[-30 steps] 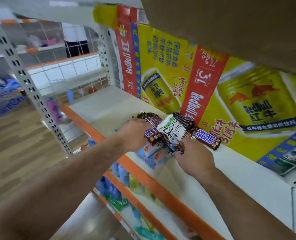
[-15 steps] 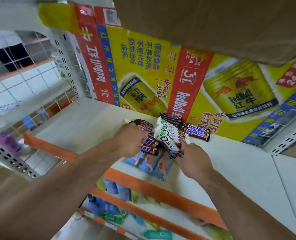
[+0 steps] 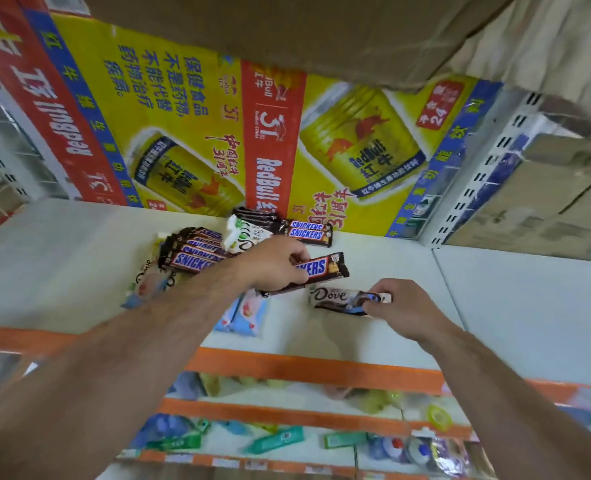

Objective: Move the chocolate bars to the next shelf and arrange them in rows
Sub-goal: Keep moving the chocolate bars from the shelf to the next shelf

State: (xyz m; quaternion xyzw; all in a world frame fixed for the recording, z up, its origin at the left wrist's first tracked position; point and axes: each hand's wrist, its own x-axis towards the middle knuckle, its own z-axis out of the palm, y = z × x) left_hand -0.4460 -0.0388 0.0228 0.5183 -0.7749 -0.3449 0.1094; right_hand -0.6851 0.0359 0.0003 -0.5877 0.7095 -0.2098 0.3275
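Your left hand (image 3: pixel 275 263) grips a Snickers bar (image 3: pixel 321 270) and your right hand (image 3: pixel 403 308) pinches a Dove bar (image 3: pixel 337 297) on the white shelf (image 3: pixel 62 271), with the Snickers stack (image 3: pixel 191 252) and Red Bull carton (image 3: pixel 190 126) crowding behind.

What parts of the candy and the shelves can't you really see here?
All in the head view:
- Snickers bar: its left end is hidden inside the left hand.
- Dove bar: its right end is covered by the right hand.
- Pale blue packets: partly hidden under the left forearm, print too blurred to read.
- Lower shelves: items blurred, names unreadable.
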